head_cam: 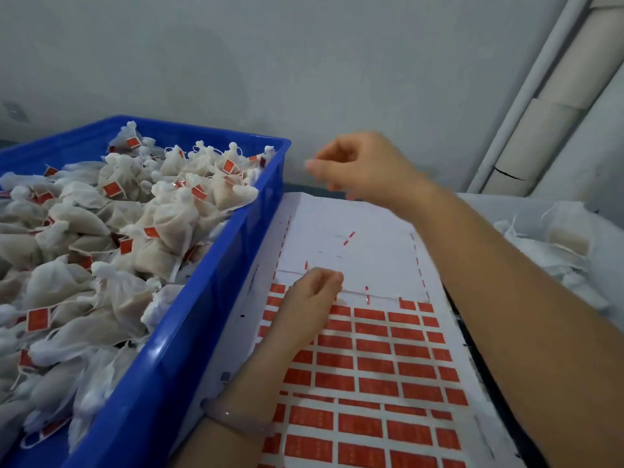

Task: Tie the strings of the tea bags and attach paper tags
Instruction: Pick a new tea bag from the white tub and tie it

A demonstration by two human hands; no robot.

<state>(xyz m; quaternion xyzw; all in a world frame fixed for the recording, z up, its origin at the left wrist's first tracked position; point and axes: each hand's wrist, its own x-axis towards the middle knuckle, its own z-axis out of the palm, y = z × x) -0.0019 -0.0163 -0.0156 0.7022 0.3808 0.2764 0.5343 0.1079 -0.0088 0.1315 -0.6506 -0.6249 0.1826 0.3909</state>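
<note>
A white sheet point(341, 251) of red paper tags point(374, 366) lies in front of me, with its upper rows peeled off. My left hand point(309, 298) rests on the sheet with curled fingers. Its fingertips pinch at a tag on the top edge of the remaining rows. My right hand point(358, 167) hovers blurred above the sheet's far end, near the blue crate's point(189, 319) corner. Its fingers are loosely curled and nothing shows in them. The crate on the left is heaped with tied white tea bags point(111, 231) that carry red tags.
A pile of white tea bags without tags point(553, 244) lies to the right, beyond my right forearm. A grey wall stands close behind the table, and pale pipes point(547, 106) run up the right corner. I wear a bracelet point(236, 420) on my left wrist.
</note>
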